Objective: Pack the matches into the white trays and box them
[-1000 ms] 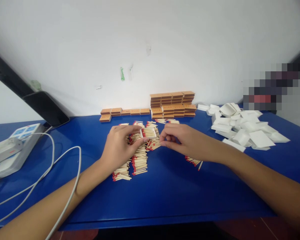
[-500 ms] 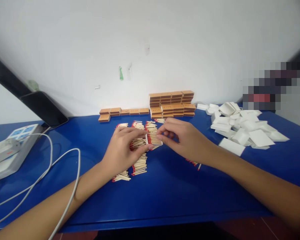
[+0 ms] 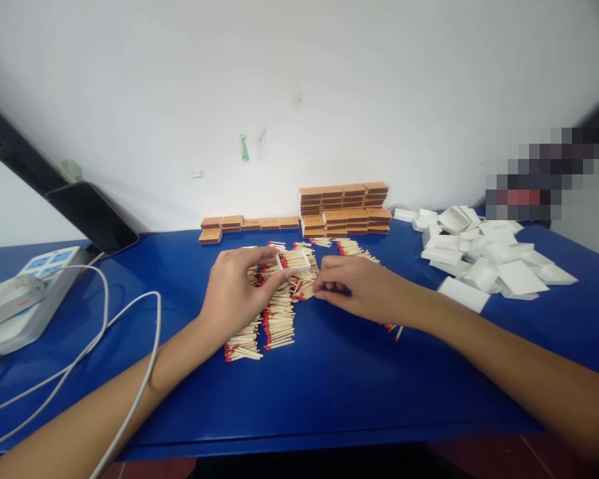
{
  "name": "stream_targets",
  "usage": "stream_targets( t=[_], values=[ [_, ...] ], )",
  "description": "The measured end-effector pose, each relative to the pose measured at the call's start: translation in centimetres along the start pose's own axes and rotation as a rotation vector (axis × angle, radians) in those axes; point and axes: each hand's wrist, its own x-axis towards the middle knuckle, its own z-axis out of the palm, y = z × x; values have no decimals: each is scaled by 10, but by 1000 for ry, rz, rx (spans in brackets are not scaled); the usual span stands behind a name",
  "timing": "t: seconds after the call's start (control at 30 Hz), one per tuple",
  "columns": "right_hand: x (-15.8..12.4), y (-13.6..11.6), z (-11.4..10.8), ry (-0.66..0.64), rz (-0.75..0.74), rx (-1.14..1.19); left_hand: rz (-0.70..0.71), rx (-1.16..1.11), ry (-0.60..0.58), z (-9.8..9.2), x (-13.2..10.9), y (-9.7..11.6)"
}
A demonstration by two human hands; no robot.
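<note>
Between the thumb and fingers of my left hand (image 3: 242,279) is a small white matchbox tray (image 3: 307,267), tilted above the rows of matches. Red-headed matches (image 3: 293,259) lie inside it. My right hand (image 3: 354,286) is closed just to the right of the tray, its thumb and fingertips pressed together at the edge of a match pile (image 3: 303,289). Whether anything is pinched there is too small to make out. Below my left hand, more loose matches (image 3: 279,326) lie in rows on the blue table (image 3: 339,392).
Stacked brown matchboxes (image 3: 344,209) stand against the wall, with a lower row of matchboxes (image 3: 252,224) to their left. Empty white trays (image 3: 484,249) are heaped at right. A power strip (image 3: 30,299), a white cable (image 3: 158,332) and a phone (image 3: 94,216) occupy the left.
My left hand has raised the tray off the match pile and moved it slightly left. My right hand has drawn away from the tray, down toward the matches.
</note>
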Motion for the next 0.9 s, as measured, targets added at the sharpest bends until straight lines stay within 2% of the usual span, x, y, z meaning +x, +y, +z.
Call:
stream_targets(
  t=[0.4,0.57,0.63,0.73,0.83,0.9],
  values=[
    [0,-1,3,-96,46,-1,55,15,14,1,-2,1],
    [-3,-4,-8,-116,45,34,41,5,6,0,-2,-1],
    [-4,-5,-15,-62,37,72,47,1,-2,1,-2,-2],
    [-1,-6,-22,114,52,105,75,-8,-29,2,-3,-2],
    [2,-7,-19,266,74,95,142,-30,-41,2,-4,1],
    [3,-10,-14,309,61,80,190,-44,-39,2,-4,3]
  ],
)
